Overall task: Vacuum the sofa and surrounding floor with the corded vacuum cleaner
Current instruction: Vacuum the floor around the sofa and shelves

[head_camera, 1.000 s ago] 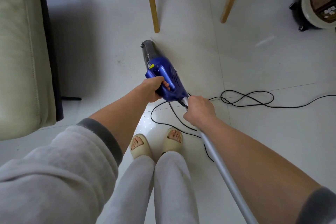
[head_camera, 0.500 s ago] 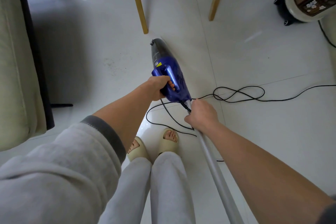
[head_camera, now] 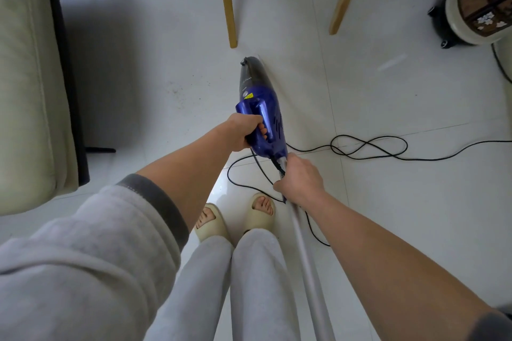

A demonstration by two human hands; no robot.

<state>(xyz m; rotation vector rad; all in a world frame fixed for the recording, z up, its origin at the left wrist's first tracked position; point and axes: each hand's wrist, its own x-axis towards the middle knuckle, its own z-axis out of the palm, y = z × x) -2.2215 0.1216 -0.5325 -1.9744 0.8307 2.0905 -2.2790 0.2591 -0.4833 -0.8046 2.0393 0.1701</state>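
Note:
A blue hand-held vacuum cleaner [head_camera: 264, 116] with a dark grey nose hangs above the white tiled floor [head_camera: 388, 202], nose pointing away from me. My left hand [head_camera: 246, 131] grips its blue handle. My right hand [head_camera: 300, 181] is wrapped round the top of the grey extension tube [head_camera: 310, 271] where it meets the rear of the vacuum body. The tube runs back toward me past my right leg. The black power cord [head_camera: 368, 148] leaves the vacuum's rear and lies in loops on the floor to the right. The cream sofa [head_camera: 25, 86] fills the left edge.
Two wooden furniture legs [head_camera: 228, 3] stand on the floor just beyond the vacuum's nose. A round cream appliance on a dark base [head_camera: 476, 5] sits at the upper right. Dust specks [head_camera: 180, 91] lie on the tiles between sofa and vacuum. My slippered feet [head_camera: 235, 220] stand below the hands.
The vacuum body has swung slightly so its nose points more straight ahead, and both hands keep their hold. The view has shifted a little, with the sofa back further into frame.

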